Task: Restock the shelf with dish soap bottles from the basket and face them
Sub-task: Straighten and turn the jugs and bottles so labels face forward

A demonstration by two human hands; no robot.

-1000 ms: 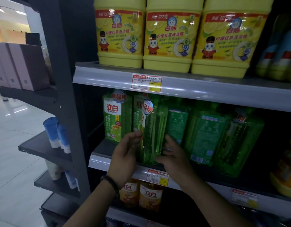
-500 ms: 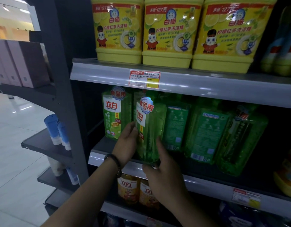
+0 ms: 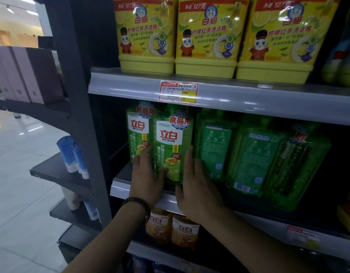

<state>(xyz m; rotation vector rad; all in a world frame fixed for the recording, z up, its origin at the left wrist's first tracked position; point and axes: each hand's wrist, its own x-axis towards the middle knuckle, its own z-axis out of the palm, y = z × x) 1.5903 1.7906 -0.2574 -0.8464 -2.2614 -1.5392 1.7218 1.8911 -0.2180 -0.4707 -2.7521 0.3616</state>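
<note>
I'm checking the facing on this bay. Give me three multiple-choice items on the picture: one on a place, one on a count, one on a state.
1. Where does the green bottle between the two hands stand?
A) upper shelf
B) middle shelf, second from the left
C) lowest shelf

2. How many yellow tubs show on the top shelf?
A) one
B) six
C) three

3. What does the neighbour bottle just right of it show?
A) its back label
B) its front logo
C) its base, lying flat

Answers:
1 B: the left hand and right hand flank it there, with one bottle to its left.
2 C: three stand side by side.
3 A: it stands upright showing only small print, no logo.
</note>
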